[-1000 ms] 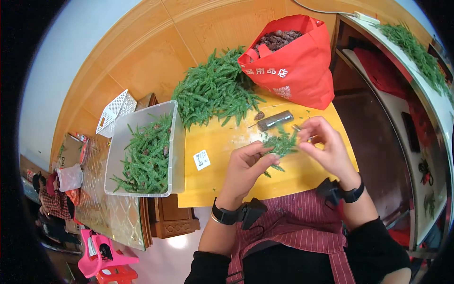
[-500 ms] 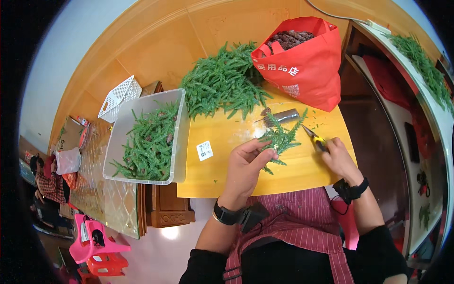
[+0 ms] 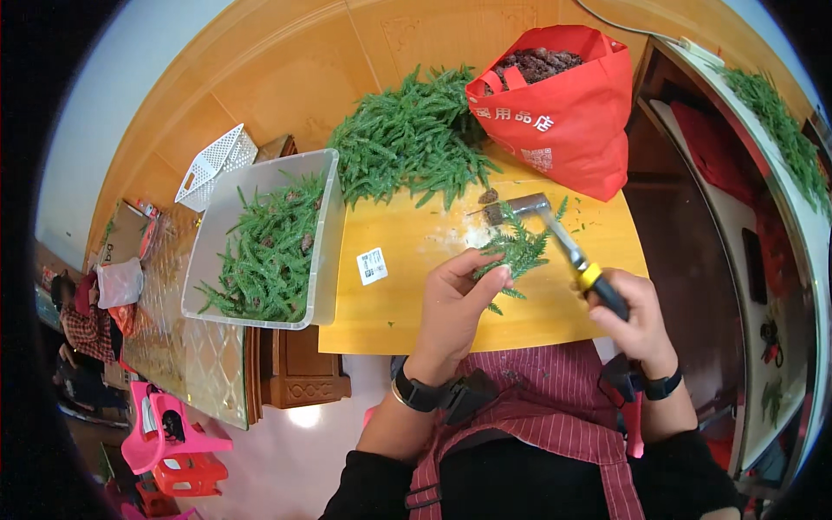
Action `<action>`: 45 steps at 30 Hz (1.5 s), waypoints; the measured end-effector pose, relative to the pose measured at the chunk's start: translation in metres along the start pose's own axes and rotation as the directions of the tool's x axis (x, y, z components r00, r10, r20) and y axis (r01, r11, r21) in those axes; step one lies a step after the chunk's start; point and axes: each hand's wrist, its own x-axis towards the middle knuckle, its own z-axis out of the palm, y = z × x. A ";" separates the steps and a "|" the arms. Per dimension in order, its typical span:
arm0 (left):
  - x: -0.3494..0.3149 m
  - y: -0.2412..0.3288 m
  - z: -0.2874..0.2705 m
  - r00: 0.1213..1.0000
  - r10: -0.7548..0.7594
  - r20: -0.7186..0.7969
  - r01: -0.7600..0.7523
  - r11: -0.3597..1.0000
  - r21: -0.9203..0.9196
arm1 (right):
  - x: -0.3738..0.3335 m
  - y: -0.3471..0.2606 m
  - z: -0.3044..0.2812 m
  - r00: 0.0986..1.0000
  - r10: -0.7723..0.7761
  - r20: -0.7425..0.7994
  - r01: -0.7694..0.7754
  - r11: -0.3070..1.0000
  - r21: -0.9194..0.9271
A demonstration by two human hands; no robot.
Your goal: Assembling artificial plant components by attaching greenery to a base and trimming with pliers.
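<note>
My left hand (image 3: 465, 293) pinches a green pine sprig (image 3: 520, 250) by its lower end, over the yellow board (image 3: 416, 321). In my right hand (image 3: 631, 316) is a hand tool (image 3: 590, 276) with a metal shank and a yellow-and-black handle; its exact kind I cannot make out. The tool's metal end points up and left, reaching the grey end of a dark cylinder (image 3: 520, 208) that lies behind the sprig. Whether they touch, I cannot tell. Close to that cylinder lie a small pine cone (image 3: 489, 197) and a whitish powdery patch (image 3: 474, 236).
Left of the board stands a clear plastic bin (image 3: 328, 234) of sprigs and cones. A heap of green sprigs (image 3: 407, 139) and a red bag (image 3: 563, 121) of pine cones stand behind. A white label (image 3: 372, 266) lies on the board. Pink stools (image 3: 165, 433) stand lower left.
My right hand has lifted the tool off the board and turned it, so its metal end now meets the dark cylinder in view. My left hand still holds the sprig in nearly the same place.
</note>
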 end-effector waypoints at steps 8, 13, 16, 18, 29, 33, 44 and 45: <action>-0.004 0.003 0.000 0.999 -0.038 -0.001 0.038 0.999 -0.019 | 0.017 -0.007 0.017 0.928 -0.369 -0.059 0.323 0.872 -0.369; -0.004 0.002 0.000 0.999 -0.044 0.021 0.044 0.999 -0.027 | 0.016 -0.008 0.017 0.903 -0.425 -0.059 0.354 0.816 -0.456; -0.005 0.001 -0.001 0.999 -0.029 0.018 0.029 0.999 -0.023 | 0.017 -0.008 0.018 0.897 -0.440 -0.045 0.360 0.787 -0.502; -0.005 0.005 0.002 1.000 -0.015 -0.002 0.016 0.999 0.042 | 0.016 -0.007 0.018 0.899 -0.436 -0.040 0.353 0.776 -0.523; -0.003 0.007 0.000 0.999 -0.023 -0.022 0.027 0.986 0.162 | 0.018 -0.008 0.023 0.920 -0.391 0.002 0.350 0.821 -0.452; -0.002 0.005 -0.001 0.998 -0.051 -0.046 0.056 0.991 0.125 | 0.020 -0.007 0.023 0.915 -0.402 0.008 0.356 0.800 -0.484; -0.002 -0.003 -0.015 0.990 -0.122 -0.076 0.127 0.990 0.064 | 0.025 0.004 0.027 0.950 -0.287 0.123 0.312 0.835 -0.454; -0.002 -0.003 -0.017 0.988 -0.128 -0.086 0.133 0.990 0.048 | 0.026 0.005 0.028 0.949 -0.289 0.126 0.314 0.835 -0.452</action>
